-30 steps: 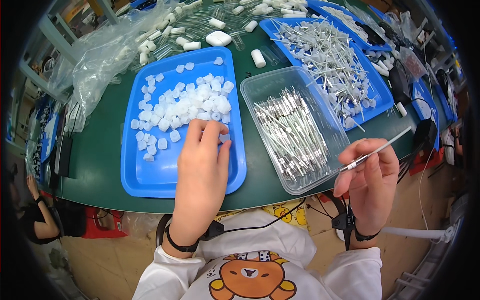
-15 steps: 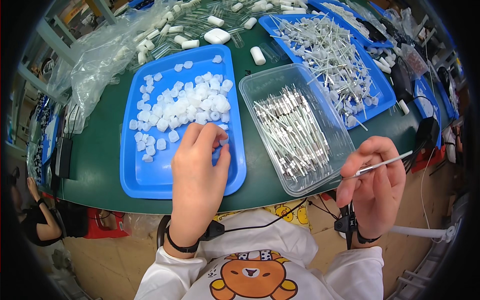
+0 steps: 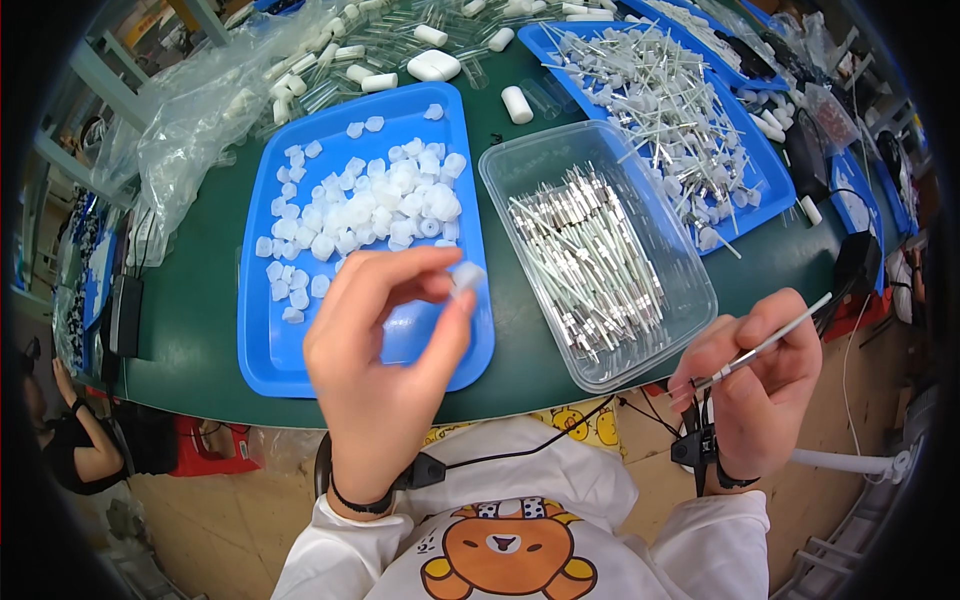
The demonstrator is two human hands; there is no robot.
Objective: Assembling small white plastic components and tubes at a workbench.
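Up close, the right hand (image 3: 755, 390) grips a thin stick (image 3: 775, 340) between thumb and fingers, just off the near right corner of a clear plastic box (image 3: 688, 310). Its long axis slants: the metal end points left and slightly toward the body, the pale tip away to the right, so it does not aim straight at the small cap (image 3: 466, 276) in the other hand. That cap, left of the box and farther from the body than the stick, is pinched between thumb and index finger of the left hand (image 3: 370, 355); which way its opening faces cannot be told. Of the two, the right hand is closer to the body. Similar sticks (image 3: 585, 260) fill the box. To its left, a blue tray (image 3: 275, 350) holds loose caps (image 3: 385, 205); beyond its right side lie capped sticks (image 3: 680, 125). Past the box, glass tubes (image 3: 410, 30) litter the green table (image 3: 190, 320).
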